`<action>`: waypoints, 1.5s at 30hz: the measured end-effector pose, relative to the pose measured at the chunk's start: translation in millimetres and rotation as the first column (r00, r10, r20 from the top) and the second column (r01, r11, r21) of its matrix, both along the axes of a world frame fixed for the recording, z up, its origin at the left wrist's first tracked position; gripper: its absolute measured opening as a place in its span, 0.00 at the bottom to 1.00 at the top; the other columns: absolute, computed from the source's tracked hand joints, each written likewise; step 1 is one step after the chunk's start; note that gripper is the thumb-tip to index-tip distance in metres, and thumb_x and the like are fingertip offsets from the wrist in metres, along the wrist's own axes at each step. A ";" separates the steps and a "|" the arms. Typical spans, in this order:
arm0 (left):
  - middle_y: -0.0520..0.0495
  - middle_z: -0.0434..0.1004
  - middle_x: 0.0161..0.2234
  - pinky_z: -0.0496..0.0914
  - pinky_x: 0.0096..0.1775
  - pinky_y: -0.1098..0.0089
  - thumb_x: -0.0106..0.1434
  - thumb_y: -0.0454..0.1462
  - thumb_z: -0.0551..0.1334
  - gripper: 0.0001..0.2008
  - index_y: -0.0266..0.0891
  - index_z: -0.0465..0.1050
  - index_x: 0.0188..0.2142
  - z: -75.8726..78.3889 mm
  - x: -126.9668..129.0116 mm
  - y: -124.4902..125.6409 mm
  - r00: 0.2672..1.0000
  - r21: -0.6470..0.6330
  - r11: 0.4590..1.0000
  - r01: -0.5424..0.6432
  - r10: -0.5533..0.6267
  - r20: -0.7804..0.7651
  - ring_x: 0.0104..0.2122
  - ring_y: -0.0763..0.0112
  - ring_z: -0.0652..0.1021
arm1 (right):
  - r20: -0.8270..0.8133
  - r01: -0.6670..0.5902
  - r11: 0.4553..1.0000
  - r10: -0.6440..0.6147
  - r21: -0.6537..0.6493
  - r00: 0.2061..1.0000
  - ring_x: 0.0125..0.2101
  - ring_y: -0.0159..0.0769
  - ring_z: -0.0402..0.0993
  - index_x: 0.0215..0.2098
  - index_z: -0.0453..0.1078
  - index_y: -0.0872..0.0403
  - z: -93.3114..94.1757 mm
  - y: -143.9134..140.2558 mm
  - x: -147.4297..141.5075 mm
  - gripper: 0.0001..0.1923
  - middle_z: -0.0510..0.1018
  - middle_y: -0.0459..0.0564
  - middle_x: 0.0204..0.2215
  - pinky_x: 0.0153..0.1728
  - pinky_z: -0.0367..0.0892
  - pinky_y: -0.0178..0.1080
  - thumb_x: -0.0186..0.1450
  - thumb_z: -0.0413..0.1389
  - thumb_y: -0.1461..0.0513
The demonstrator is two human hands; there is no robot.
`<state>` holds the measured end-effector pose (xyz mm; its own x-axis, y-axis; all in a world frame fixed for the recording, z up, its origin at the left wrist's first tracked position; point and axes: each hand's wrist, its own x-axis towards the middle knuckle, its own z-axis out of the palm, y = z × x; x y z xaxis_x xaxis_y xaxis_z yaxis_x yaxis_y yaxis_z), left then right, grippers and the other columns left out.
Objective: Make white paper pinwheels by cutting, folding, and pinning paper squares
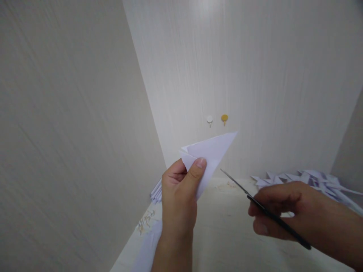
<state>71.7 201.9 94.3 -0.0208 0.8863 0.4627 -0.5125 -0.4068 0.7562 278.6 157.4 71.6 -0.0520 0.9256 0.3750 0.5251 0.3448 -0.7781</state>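
Note:
My left hand pinches a white paper folded into a pointed triangle, thumb on its near face, the tip aimed up and to the right. My right hand grips a pair of black-handled scissors. The thin blades look closed and point up-left toward the paper's lower edge. A small gap separates the blade tip from the paper.
A pile of folded white paper pieces lies at the back right of the pale desk. More folded papers sit by the left wall. Two small hooks, white and yellow, are on the back panel.

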 end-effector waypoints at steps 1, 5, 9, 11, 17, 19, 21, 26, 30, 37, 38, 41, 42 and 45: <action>0.52 0.77 0.26 0.70 0.25 0.80 0.59 0.42 0.75 0.09 0.37 0.83 0.33 0.7 0.3 -0.5 1.000 -0.002 1.000 0.002 -0.002 -0.008 0.23 0.81 0.72 | 0.052 -0.029 0.999 0.031 -0.044 0.998 0.16 0.38 0.73 0.21 0.82 0.48 1.6 -1.4 1.1 0.10 0.79 0.50 0.16 0.14 0.63 0.34 0.49 0.73 0.53; 0.51 0.77 0.27 0.70 0.26 0.79 0.59 0.41 0.74 0.09 0.38 0.83 0.33 1.8 0.1 -2.3 0.999 0.010 1.000 0.002 -0.001 -0.032 0.24 0.79 0.72 | 0.159 -0.071 0.988 0.093 -0.139 0.983 0.18 0.38 0.72 0.24 0.82 0.48 7.0 -4.0 2.2 0.13 0.79 0.52 0.18 0.15 0.63 0.35 0.54 0.69 0.48; 0.50 0.77 0.27 0.71 0.27 0.77 0.59 0.42 0.74 0.09 0.39 0.83 0.32 2.2 -1.4 -4.8 0.998 0.026 0.999 -0.039 0.040 -0.047 0.25 0.75 0.75 | 0.150 -0.060 0.988 0.082 -0.144 0.985 0.18 0.36 0.69 0.22 0.80 0.49 6.4 -4.0 0.8 0.15 0.78 0.51 0.19 0.16 0.61 0.35 0.56 0.68 0.47; 0.51 0.75 0.24 0.71 0.27 0.76 0.58 0.42 0.74 0.09 0.39 0.82 0.30 3.0 -1.3 -5.9 0.996 0.036 0.997 -0.070 0.072 -0.057 0.25 0.75 0.74 | 0.140 -0.049 0.990 0.068 -0.134 0.988 0.18 0.36 0.69 0.20 0.79 0.49 5.7 -4.6 -0.7 0.16 0.78 0.51 0.18 0.15 0.61 0.35 0.55 0.68 0.47; 0.53 0.72 0.22 0.71 0.27 0.77 0.57 0.41 0.74 0.08 0.39 0.82 0.29 5.8 1.1 -7.1 0.992 0.064 0.993 -0.102 0.106 -0.062 0.23 0.76 0.73 | 0.148 -0.047 0.994 0.060 -0.095 0.987 0.17 0.35 0.67 0.19 0.77 0.49 5.7 -7.2 -2.9 0.17 0.78 0.49 0.19 0.15 0.59 0.36 0.55 0.69 0.47; 0.53 0.74 0.23 0.71 0.27 0.77 0.57 0.41 0.75 0.08 0.39 0.83 0.31 5.9 1.3 -7.5 0.992 0.064 0.993 -0.102 0.106 -0.064 0.23 0.76 0.73 | 0.148 -0.049 0.995 0.062 -0.088 0.987 0.17 0.35 0.67 0.20 0.78 0.48 5.4 -7.6 -2.2 0.15 0.77 0.49 0.18 0.16 0.58 0.36 0.55 0.70 0.49; 0.52 0.76 0.24 0.71 0.27 0.76 0.57 0.41 0.75 0.08 0.39 0.83 0.32 5.9 1.1 -7.9 0.992 0.066 0.993 -0.101 0.106 -0.069 0.24 0.76 0.73 | 0.149 -0.053 0.995 0.065 -0.084 0.987 0.17 0.35 0.67 0.20 0.78 0.48 5.1 -7.7 -1.6 0.14 0.76 0.48 0.17 0.16 0.59 0.36 0.54 0.70 0.50; 0.52 0.76 0.24 0.71 0.27 0.77 0.55 0.40 0.76 0.08 0.40 0.83 0.31 5.9 0.4 -8.0 0.992 0.078 0.992 -0.098 0.104 -0.075 0.24 0.76 0.73 | 0.112 -0.039 0.997 0.045 -0.063 0.993 0.17 0.34 0.66 0.18 0.76 0.48 4.4 -8.2 -2.2 0.15 0.74 0.47 0.15 0.17 0.59 0.37 0.53 0.72 0.50; 0.52 0.77 0.24 0.70 0.27 0.78 0.56 0.40 0.76 0.07 0.40 0.84 0.31 6.4 0.6 -7.9 0.992 0.078 0.993 -0.090 0.096 -0.081 0.24 0.77 0.73 | 0.098 -0.035 0.998 0.041 -0.059 0.994 0.17 0.33 0.64 0.18 0.75 0.48 3.9 -8.6 -2.5 0.17 0.73 0.45 0.15 0.17 0.58 0.36 0.53 0.72 0.49; 0.53 0.75 0.22 0.70 0.26 0.77 0.54 0.40 0.76 0.08 0.40 0.83 0.30 6.5 1.0 -8.3 0.991 0.054 0.993 -0.110 0.113 -0.069 0.22 0.76 0.73 | 0.147 -0.037 0.998 0.045 -0.057 0.988 0.17 0.32 0.62 0.17 0.75 0.49 5.8 -8.0 -2.8 0.19 0.72 0.46 0.15 0.16 0.55 0.36 0.54 0.71 0.48; 0.53 0.75 0.22 0.70 0.25 0.76 0.54 0.41 0.77 0.08 0.40 0.83 0.30 6.3 1.0 -8.3 0.991 0.045 0.993 -0.113 0.116 -0.066 0.22 0.76 0.73 | 0.143 -0.035 0.998 0.042 -0.054 0.989 0.17 0.32 0.61 0.17 0.74 0.50 6.3 -8.1 -3.1 0.19 0.72 0.46 0.15 0.16 0.55 0.36 0.54 0.71 0.48; 0.53 0.75 0.22 0.70 0.25 0.76 0.53 0.41 0.77 0.09 0.40 0.83 0.30 6.1 0.7 -8.2 0.991 0.036 0.992 -0.118 0.120 -0.060 0.22 0.75 0.73 | 0.128 -0.039 0.996 0.049 -0.079 0.991 0.17 0.33 0.60 0.16 0.73 0.50 7.8 -8.5 -4.0 0.20 0.71 0.46 0.15 0.16 0.55 0.35 0.54 0.70 0.47; 0.52 0.75 0.22 0.70 0.25 0.76 0.54 0.41 0.77 0.09 0.40 0.83 0.30 6.1 0.4 -8.1 0.992 0.040 0.993 -0.113 0.115 -0.059 0.22 0.75 0.74 | 0.125 -0.045 0.994 0.058 -0.101 0.990 0.17 0.33 0.60 0.16 0.72 0.50 8.2 -8.6 -4.1 0.21 0.72 0.46 0.15 0.16 0.55 0.35 0.54 0.70 0.47; 0.52 0.76 0.23 0.71 0.26 0.77 0.55 0.41 0.76 0.08 0.39 0.83 0.29 6.3 -1.1 -7.2 0.995 0.052 0.995 -0.082 0.084 -0.046 0.23 0.76 0.74 | 0.145 -0.060 0.982 0.087 -0.181 0.986 0.19 0.34 0.63 0.18 0.72 0.50 9.5 -9.2 -3.0 0.20 0.73 0.46 0.18 0.16 0.57 0.35 0.55 0.69 0.46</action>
